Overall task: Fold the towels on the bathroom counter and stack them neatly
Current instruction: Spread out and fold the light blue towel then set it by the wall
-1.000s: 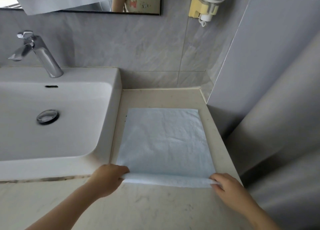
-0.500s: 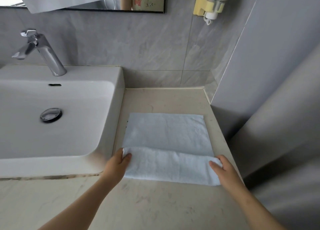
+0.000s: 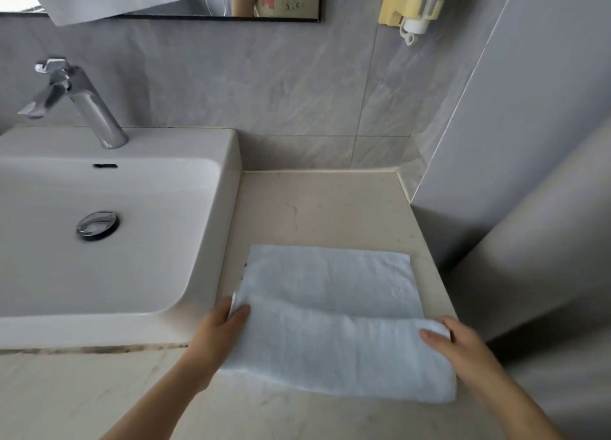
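The pale blue towel (image 3: pixel 330 340) lies on the worktop (image 3: pixel 324 208) just right of the sink (image 3: pixel 228 161), its near part folded over the far part (roughly halfway). The left hand (image 3: pixel 215 333) pinches the fold's left end and the right hand (image 3: pixel 463 347) its right end, each grip clamped on cloth.

Pale blue towel (image 3: pixel 330 324) half-folded on counter (image 3: pixel 314 208) — left hand (image 3: pixel 218 330), right hand (image 3: pixel 463 347) pinching fold

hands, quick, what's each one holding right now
Left hand: pinches the left end of the towel at its folded flap.
Right hand: pinches the flap's right end.
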A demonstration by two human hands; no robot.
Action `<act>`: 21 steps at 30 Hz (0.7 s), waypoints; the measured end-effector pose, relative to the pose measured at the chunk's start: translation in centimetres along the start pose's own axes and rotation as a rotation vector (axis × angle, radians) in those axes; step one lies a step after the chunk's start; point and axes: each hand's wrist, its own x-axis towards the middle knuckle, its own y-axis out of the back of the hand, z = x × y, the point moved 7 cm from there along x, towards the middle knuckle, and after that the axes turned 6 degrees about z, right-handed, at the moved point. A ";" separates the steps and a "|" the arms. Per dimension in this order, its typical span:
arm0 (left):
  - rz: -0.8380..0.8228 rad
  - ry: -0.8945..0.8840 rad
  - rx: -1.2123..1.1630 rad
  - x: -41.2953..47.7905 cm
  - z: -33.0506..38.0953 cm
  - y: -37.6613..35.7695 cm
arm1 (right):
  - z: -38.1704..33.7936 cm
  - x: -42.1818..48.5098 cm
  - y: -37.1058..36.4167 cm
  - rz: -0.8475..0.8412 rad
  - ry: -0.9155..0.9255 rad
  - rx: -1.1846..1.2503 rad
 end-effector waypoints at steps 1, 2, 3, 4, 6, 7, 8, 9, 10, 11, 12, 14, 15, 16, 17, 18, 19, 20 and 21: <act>0.027 -0.019 -0.014 0.6 0.9 0.0 | -0.8 0.4 0.2 0.034 -0.008 0.073; 0.057 -0.038 -0.010 1.1 1.7 -0.1 | -1.7 0.8 0.3 0.062 -0.013 0.142; 0.086 -0.058 -0.002 1.8 2.6 -0.2 | -2.5 1.3 0.4 0.088 -0.009 0.194; 0.104 -0.075 0.005 2.4 3.4 -0.4 | -3.2 1.8 0.4 0.114 -0.003 0.227; 0.099 -0.080 0.003 4.0 4.6 -1.4 | -4.4 3.1 0.3 0.162 -0.002 0.282; 0.100 -0.075 0.014 5.0 4.9 -1.8 | -4.8 3.7 0.2 0.180 -0.008 0.311; 0.110 -0.071 0.039 5.8 5.2 -2.0 | -5.1 4.5 -0.1 0.192 -0.013 0.326; 0.125 -0.059 0.070 6.8 5.3 -2.3 | -5.2 5.3 -0.3 0.201 -0.014 0.324; 0.137 -0.044 0.099 7.6 5.2 -2.5 | -5.2 6.0 -0.5 0.209 -0.016 0.312; 0.148 -0.039 0.126 8.3 5.2 -2.7 | -5.1 6.8 -0.8 0.212 -0.019 0.298; 0.158 -0.039 0.161 8.8 5.3 -3.0 | -5.0 7.5 -1.1 0.213 -0.025 0.283; 0.178 -0.036 0.220 9.6 5.5 -3.3 | -4.8 8.8 -1.6 0.212 -0.027 0.247; 0.180 -0.035 0.231 10.1 5.3 -3.5 | -4.7 9.4 -1.8 0.216 -0.022 0.220; 0.176 -0.033 0.241 10.5 5.1 -3.6 | -4.7 9.9 -1.9 0.222 -0.016 0.184; 0.172 -0.034 0.256 10.8 4.9 -3.7 | -4.7 10.3 -2.1 0.228 -0.011 0.147; 0.164 -0.036 0.273 11.0 4.7 -3.8 | -4.7 10.6 -2.2 0.231 -0.003 0.115; 0.153 -0.031 0.289 11.3 4.4 -3.9 | -4.8 10.8 -2.4 0.235 0.003 0.088; 0.141 -0.026 0.301 11.5 4.2 -4.1 | -4.7 11.0 -2.5 0.239 0.006 0.065; 0.132 -0.027 0.313 11.7 4.0 -4.2 | -4.6 11.2 -2.6 0.244 0.008 0.045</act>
